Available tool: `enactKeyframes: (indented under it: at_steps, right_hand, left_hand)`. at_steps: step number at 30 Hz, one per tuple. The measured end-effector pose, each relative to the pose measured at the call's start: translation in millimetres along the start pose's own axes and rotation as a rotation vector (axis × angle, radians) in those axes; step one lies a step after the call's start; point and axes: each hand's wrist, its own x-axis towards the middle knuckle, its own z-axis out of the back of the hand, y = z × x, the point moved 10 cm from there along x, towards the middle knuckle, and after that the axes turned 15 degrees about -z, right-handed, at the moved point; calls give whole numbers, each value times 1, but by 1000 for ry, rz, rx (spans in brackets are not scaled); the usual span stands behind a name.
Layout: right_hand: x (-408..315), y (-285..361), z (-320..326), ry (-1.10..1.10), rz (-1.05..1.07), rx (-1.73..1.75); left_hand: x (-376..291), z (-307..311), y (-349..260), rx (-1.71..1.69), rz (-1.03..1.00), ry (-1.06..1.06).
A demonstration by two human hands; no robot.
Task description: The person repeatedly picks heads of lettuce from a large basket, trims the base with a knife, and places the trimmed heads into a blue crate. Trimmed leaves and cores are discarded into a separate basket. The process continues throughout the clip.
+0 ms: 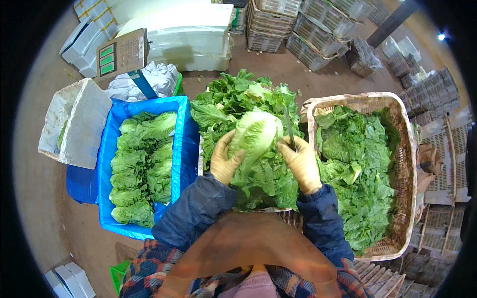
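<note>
My left hand, in a pale yellow glove, grips a head of romaine lettuce by its left side; the pale base points up and away from me. My right hand, gloved alike, holds a narrow knife with the blade upright, just right of the lettuce head. Under both hands, loose green leaves heap over the middle crate. To the left, trimmed lettuce heads lie in two columns in a blue-lined crate. On the right, leafy lettuce fills much of a dirty plastic crate.
A digital scale display stands behind the blue-lined crate. A white foam box sits at its left. Wrapped foam boxes and stacked plastic crates stand farther back. More crates are on the right.
</note>
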Motion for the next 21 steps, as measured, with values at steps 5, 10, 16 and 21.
enactKeyframes:
  at_steps: [5,10,16,21]
  right_hand:
    - [-7,35,12,93,238,58]
    - [2,66,66,-413,344,-535]
    - [25,-2,33,64,301,28]
    - [23,-78,-12,539,-198,401]
  left_hand:
    - [43,33,-34,-53,112,237]
    - [13,38,-24,267,558,517]
    - [-40,-63,-7,-915,836,41]
    - [-24,-87,35,-845,870,140]
